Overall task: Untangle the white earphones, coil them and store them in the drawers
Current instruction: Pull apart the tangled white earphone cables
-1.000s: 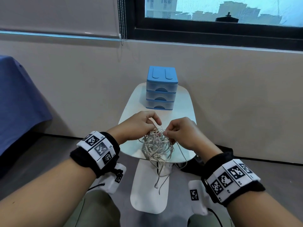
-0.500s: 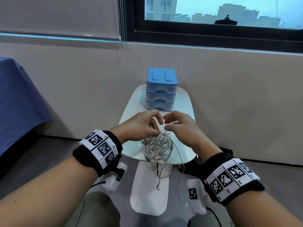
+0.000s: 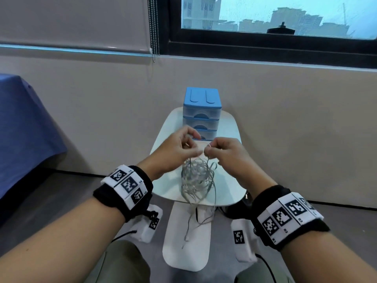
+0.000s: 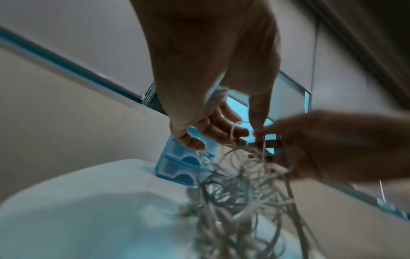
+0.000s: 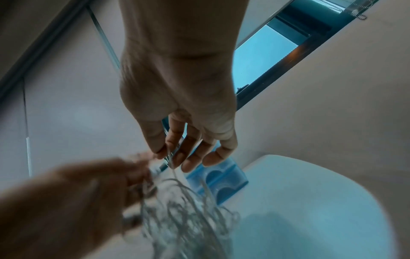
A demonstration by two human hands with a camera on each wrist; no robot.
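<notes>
Both hands pinching tangled white earphones; no legible writing.

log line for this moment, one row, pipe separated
stage: untangling | left hand: pinches earphones | right hand: pinches earphones | tangle: lifted, ends dangling past table edge | drawers: all closed

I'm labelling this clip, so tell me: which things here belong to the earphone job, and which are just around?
Part of the job:
- white earphones, a tangle pinched by the left hand and right hand
- blue drawers, all closed

Just around:
- white table
- blue cloth
- window
</notes>
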